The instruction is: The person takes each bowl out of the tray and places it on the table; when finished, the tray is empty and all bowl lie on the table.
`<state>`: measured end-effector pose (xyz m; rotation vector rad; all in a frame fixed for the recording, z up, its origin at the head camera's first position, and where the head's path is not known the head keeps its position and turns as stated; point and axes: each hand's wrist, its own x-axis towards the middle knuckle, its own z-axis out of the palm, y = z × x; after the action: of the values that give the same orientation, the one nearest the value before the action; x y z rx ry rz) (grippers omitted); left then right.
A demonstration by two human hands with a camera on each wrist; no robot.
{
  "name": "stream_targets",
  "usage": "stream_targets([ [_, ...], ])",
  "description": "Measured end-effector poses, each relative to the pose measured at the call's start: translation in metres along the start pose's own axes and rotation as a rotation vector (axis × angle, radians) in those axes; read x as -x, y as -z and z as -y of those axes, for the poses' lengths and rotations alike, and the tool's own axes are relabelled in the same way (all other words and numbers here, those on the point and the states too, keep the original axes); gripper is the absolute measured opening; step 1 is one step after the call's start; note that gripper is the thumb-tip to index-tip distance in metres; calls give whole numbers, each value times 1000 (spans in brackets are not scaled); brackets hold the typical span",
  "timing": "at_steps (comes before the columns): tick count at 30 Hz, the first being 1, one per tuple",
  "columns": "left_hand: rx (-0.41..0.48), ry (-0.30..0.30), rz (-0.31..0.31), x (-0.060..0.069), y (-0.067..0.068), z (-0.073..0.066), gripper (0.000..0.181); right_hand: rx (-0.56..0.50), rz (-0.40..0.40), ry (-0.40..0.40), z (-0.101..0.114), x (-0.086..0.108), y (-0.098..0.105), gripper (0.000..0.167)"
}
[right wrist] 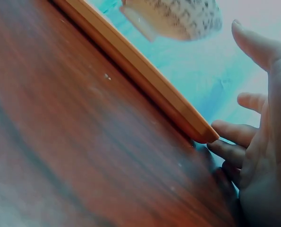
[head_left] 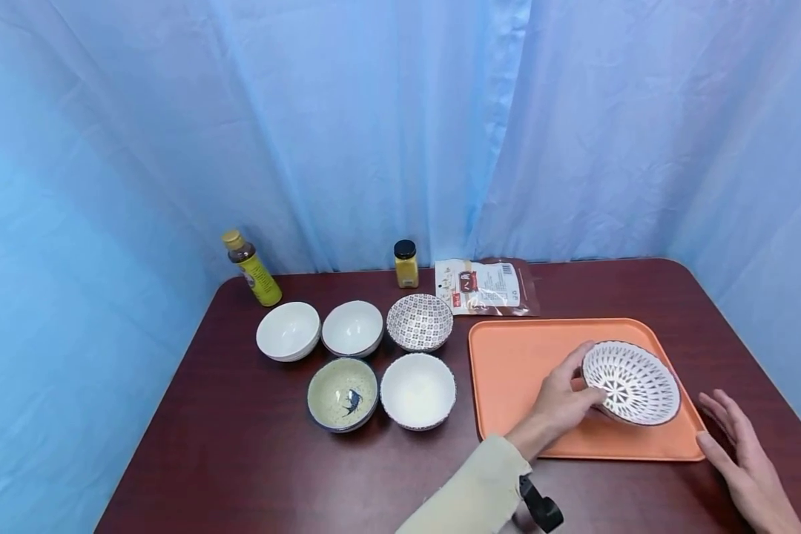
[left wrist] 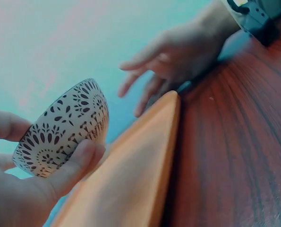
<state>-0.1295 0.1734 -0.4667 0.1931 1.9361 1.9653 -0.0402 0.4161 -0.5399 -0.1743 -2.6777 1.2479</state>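
In the head view, my left hand (head_left: 564, 400) grips a white bowl (head_left: 630, 382) with a dark petal pattern by its left side, thumb at the rim. The bowl is tilted and held above the right part of an orange tray (head_left: 517, 356). The left wrist view shows its patterned outer wall (left wrist: 67, 123) between thumb and fingers. Beside the tray's right front corner is my right hand (head_left: 744, 460), fingers spread and apart from the bowl. In the right wrist view, the fingers (right wrist: 234, 135) are close to the tray's corner; whether they touch it I cannot tell.
Left of the tray stand two white bowls (head_left: 288, 331), a patterned bowl (head_left: 420, 322), a green bowl (head_left: 343, 394) and a white bowl with a patterned edge (head_left: 417, 391). Behind them are a bottle (head_left: 259, 278), a yellow jar (head_left: 406, 265) and a food packet (head_left: 483, 287). Curtains surround the table.
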Motion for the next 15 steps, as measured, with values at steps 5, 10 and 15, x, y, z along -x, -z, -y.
stream_targets([
  [5, 31, -10, 19, 15, 17, -17, 74, 92, 36, -83, 3, -4, -1, 75],
  [10, 173, -23, 89, 28, 36, -31, 73, 163, 66, -87, 4, -9, 0, 78],
  [15, 284, -57, 140, 37, 58, -42, 74, 223, 69, -45, 2, -11, 0, 80],
])
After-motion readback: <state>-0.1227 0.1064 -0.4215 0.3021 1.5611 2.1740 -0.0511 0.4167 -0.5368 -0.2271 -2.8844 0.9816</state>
